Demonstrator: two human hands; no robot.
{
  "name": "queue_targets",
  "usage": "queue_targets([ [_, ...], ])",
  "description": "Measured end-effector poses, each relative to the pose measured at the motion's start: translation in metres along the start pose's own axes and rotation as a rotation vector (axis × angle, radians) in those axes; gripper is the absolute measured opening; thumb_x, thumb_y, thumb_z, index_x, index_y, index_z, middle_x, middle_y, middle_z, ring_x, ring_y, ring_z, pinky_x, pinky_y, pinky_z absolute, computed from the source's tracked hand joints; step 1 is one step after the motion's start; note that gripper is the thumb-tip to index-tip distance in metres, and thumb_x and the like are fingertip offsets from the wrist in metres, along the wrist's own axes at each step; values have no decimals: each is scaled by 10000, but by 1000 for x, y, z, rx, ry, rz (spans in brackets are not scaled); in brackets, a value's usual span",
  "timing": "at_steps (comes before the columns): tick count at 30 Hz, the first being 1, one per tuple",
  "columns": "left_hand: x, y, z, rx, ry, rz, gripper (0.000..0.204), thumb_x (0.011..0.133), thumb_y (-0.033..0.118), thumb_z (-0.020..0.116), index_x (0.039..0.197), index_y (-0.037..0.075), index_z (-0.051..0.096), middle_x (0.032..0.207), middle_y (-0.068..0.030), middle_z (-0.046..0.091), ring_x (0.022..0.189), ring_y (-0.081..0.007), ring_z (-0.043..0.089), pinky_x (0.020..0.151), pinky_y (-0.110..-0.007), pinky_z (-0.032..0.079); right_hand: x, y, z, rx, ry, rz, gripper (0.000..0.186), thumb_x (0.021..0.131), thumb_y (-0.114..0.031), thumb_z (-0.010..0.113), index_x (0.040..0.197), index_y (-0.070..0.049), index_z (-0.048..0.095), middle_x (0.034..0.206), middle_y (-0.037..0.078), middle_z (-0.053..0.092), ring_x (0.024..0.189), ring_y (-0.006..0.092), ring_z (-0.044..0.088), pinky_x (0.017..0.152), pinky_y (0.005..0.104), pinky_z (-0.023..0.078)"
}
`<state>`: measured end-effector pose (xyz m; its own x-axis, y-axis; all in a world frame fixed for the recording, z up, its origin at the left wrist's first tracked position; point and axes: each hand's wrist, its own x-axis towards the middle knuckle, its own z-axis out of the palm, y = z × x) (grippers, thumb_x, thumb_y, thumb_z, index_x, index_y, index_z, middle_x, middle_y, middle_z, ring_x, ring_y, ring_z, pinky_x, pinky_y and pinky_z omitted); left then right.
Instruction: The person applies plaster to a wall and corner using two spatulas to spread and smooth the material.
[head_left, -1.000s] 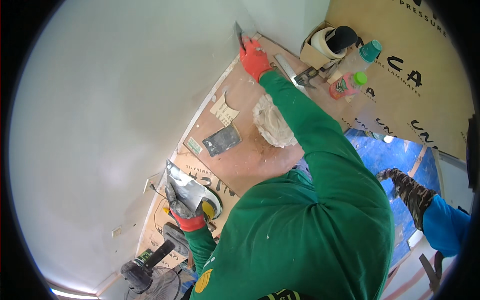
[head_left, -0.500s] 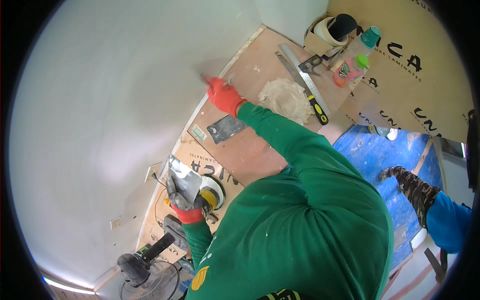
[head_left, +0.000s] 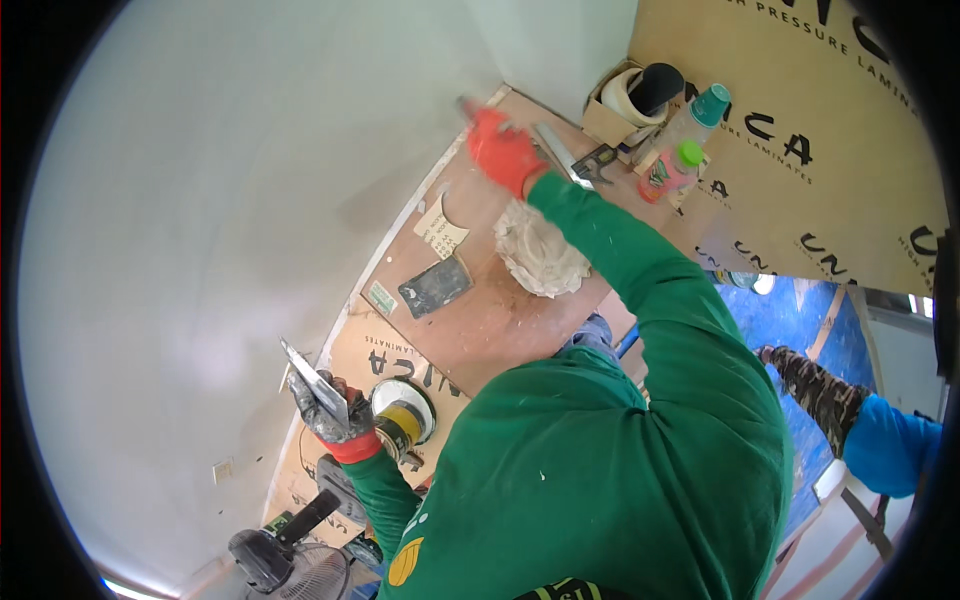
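My left hand (head_left: 340,422), in a red glove with a dirty grey palm, grips a flat shiny metal plate (head_left: 322,385) seen almost edge-on. My right hand (head_left: 503,152), in a red glove, is raised against the far end of the white wall (head_left: 270,200). Its fingers are closed round a small dark-tipped thing, too blurred to name. Below that arm a crumpled off-white heap (head_left: 540,252) lies on the brown board (head_left: 490,325). A dark worn rectangular sheet (head_left: 435,287) and a torn cream piece of printed paper (head_left: 440,230) rest nearer the wall.
A combination square (head_left: 594,165), a box with a tape roll (head_left: 622,95), a pink bottle with a green cap (head_left: 672,172) and a teal-capped bottle (head_left: 705,110) stand far right. An open tin (head_left: 402,410) and a fan (head_left: 300,560) are at left. A co-worker's sleeve (head_left: 880,440) shows right.
My right hand has moved farther along the wall toward the corner, uncovering the torn cream paper. My left hand has shifted left and turned the metal plate edge-on. The yellow-handled saw is now hidden.
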<state>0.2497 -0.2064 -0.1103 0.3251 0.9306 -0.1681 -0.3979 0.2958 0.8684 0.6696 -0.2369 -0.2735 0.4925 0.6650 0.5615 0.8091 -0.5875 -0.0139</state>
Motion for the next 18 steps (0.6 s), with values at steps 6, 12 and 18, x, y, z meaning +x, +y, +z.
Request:
queue_targets([
  [6,-9,-11,-24,-4,271,64,285,1011,345,480,1087,90,581,792,-54,640,569,-149,599,430,-247,462,76,43,47,562,285,424,403,878,-193,567,1254,-54,533,1121,193,594,1031,387,568,852,467,500],
  [12,-35,-15,-40,-160,168,-9,410,984,180,522,1369,65,440,1230,-37,541,1031,-107,549,836,-248,461,56,4,51,656,117,415,435,870,-206,590,1271,-48,527,1177,186,583,1060,385,565,895,454,490],
  [18,-31,-13,-55,-62,14,7,521,968,234,545,1442,73,402,1383,-43,508,1204,-135,510,1015,-282,400,1,-114,30,787,-31,340,510,854,-237,626,1316,-74,482,1250,168,541,1140,346,533,894,444,490],
])
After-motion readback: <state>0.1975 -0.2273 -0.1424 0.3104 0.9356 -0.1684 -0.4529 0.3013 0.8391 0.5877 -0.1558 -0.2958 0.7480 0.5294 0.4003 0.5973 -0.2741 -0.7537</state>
